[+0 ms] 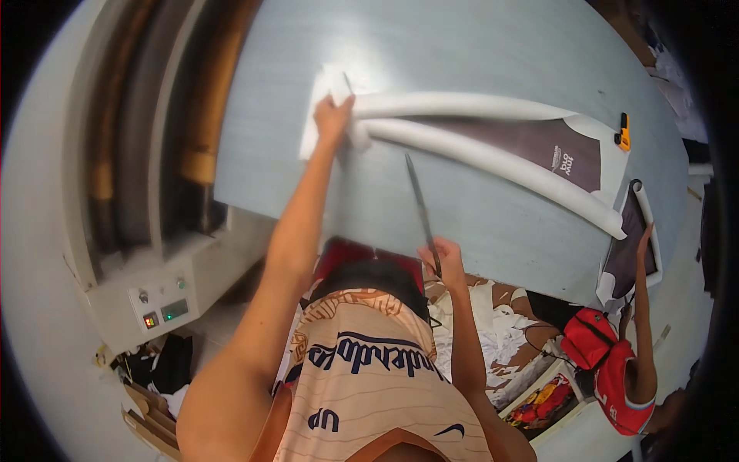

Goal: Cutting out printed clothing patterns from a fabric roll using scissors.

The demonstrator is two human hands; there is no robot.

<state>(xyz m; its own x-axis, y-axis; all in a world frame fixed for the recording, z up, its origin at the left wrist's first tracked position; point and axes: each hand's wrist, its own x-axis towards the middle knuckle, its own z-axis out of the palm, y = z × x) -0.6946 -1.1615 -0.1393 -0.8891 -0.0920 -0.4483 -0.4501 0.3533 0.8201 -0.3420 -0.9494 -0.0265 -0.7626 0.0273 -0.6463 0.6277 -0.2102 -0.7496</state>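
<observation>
My left hand (pixel 333 117) is closed on a crumpled piece of white paper (pixel 310 127) on the table, beside the left ends of two paper rolls. My right hand (pixel 446 259) grips a long, thin, dark blade-like tool (pixel 420 204) near the table's front edge. Its tip points away from me, and I cannot tell its exact kind. From the paper near my left hand, a curled white sheet (pixel 500 160) runs to the right. A dark purplish-grey printed panel (pixel 523 146) shows between its rolled edges.
An orange-and-black cutter (pixel 623 132) lies at the table's (pixel 477 46) right side. Nearby, a co-worker's arm (pixel 641 300) reaches to another dark panel with white edging (pixel 631 239). A large roller machine (pixel 146 262) stands left. White scraps (pixel 489 319) and a red bag (pixel 589 339) lie below the table edge.
</observation>
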